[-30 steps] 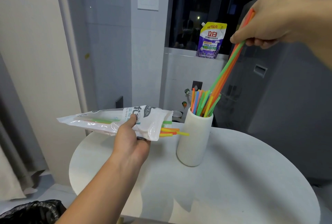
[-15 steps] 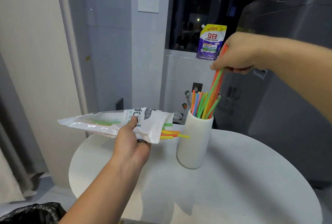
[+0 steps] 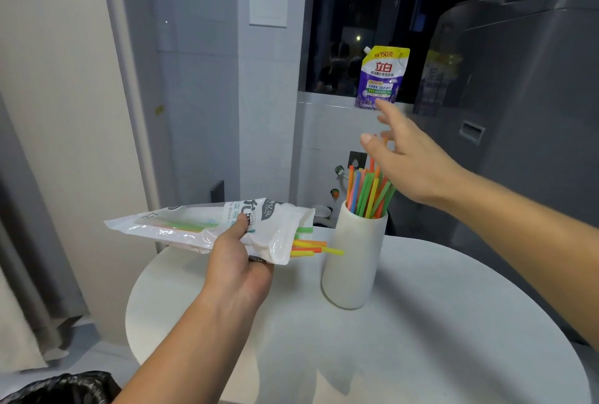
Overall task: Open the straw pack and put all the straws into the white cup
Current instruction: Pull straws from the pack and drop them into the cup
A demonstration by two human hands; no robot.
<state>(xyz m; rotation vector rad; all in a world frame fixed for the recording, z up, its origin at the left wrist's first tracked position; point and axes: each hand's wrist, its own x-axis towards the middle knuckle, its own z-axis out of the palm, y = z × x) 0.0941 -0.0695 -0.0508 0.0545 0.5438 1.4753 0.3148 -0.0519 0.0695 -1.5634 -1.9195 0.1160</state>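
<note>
A tall white cup [image 3: 355,261] stands on the round white table [image 3: 421,338] and holds several coloured straws [image 3: 366,191] upright. My left hand [image 3: 238,261] grips the white plastic straw pack [image 3: 181,227] from below, held level to the left of the cup. Several green, yellow and orange straws [image 3: 311,246] stick out of the pack's torn right end towards the cup. My right hand [image 3: 408,157] hovers just above and behind the straws in the cup, fingers spread and holding nothing.
A grey washing machine [image 3: 518,111] rises behind the table on the right. A purple detergent pouch [image 3: 382,77] stands on the window ledge. A black rubbish bag [image 3: 61,387] sits at the lower left, with a curtain along the left wall.
My right hand lowered a bunch of straws into the cup and let go of them; its fingers have spread apart. The left hand and the pack stayed put.
</note>
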